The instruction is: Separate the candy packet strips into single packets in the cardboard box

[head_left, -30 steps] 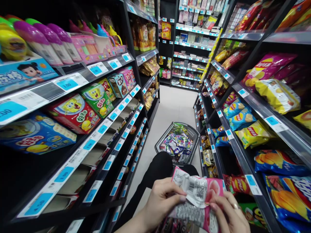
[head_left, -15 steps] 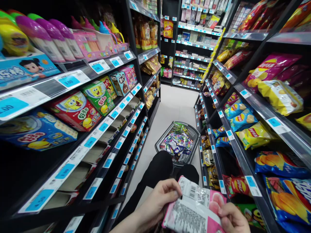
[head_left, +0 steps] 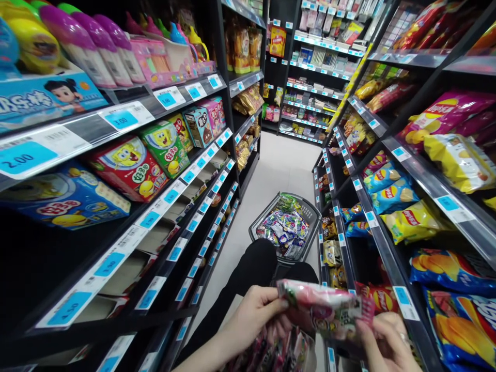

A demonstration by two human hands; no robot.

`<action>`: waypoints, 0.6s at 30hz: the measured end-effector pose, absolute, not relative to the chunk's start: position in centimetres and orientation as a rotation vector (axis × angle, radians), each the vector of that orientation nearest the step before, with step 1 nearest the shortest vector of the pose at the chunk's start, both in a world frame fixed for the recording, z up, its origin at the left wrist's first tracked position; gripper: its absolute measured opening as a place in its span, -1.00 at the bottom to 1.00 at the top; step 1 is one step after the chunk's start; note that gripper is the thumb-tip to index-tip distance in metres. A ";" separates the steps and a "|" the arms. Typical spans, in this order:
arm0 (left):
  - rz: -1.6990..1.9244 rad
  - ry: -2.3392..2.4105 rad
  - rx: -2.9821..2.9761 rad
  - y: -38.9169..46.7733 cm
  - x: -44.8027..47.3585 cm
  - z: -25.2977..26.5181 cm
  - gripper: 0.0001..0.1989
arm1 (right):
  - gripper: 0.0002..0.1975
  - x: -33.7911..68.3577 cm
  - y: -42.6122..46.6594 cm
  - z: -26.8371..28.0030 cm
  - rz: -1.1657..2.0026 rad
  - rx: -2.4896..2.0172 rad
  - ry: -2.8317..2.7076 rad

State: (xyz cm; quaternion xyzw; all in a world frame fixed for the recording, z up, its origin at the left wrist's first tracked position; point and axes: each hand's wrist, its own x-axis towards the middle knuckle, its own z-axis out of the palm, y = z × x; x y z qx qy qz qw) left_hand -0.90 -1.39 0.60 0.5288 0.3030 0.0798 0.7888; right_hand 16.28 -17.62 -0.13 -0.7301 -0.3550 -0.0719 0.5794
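Observation:
Held out over my lap is a pink snack packet [head_left: 325,307], tilted and partly smeared by motion. My left hand [head_left: 258,312] pinches its left end between thumb and fingers. At the other end, my right hand [head_left: 387,336] is closed on the pink crimped edge. Below the packet, several dark pink packets [head_left: 287,351] stand close together in my lap, partly hidden by my hands. Past my knees a grey shopping basket [head_left: 315,225] rests on the floor, with colourful small packets [head_left: 284,225] in it.
Shelves with boxed biscuits [head_left: 127,165] and blue price tags [head_left: 120,119] run close along my left. On my right, shelves hold bags of crisps [head_left: 411,222]. The pale floor [head_left: 287,160] leads to another shelf unit [head_left: 313,77] at the back.
The packet has turned from its printed back with the barcode to a tilted, narrower view. The packets beneath have come into sight. My view has shifted slightly left.

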 end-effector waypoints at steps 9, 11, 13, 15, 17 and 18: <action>0.206 0.818 1.749 -0.1 -1.0 -0.3 -0.59 | -0.62 17.6 -12.2 1.7 0.200 -2.151 -1.013; 0.177 0.884 1.885 0.4 -1.6 -0.2 -0.63 | -0.61 19.7 -8.3 1.0 0.244 -2.124 -1.154; 0.145 0.916 1.932 0.6 -2.4 0.0 -0.68 | -0.68 22.4 -3.9 -0.3 0.293 -2.149 -1.210; 0.120 0.921 1.909 0.7 -3.2 0.4 -0.71 | -0.75 24.7 -0.5 -1.8 0.339 -2.193 -1.228; 0.122 0.924 1.876 0.6 -4.1 0.7 -0.73 | -0.74 25.6 0.7 -2.8 0.378 -2.235 -1.241; 0.128 0.927 1.864 0.5 -4.5 0.8 -0.74 | -0.76 25.4 0.3 -2.9 0.427 -2.240 -1.271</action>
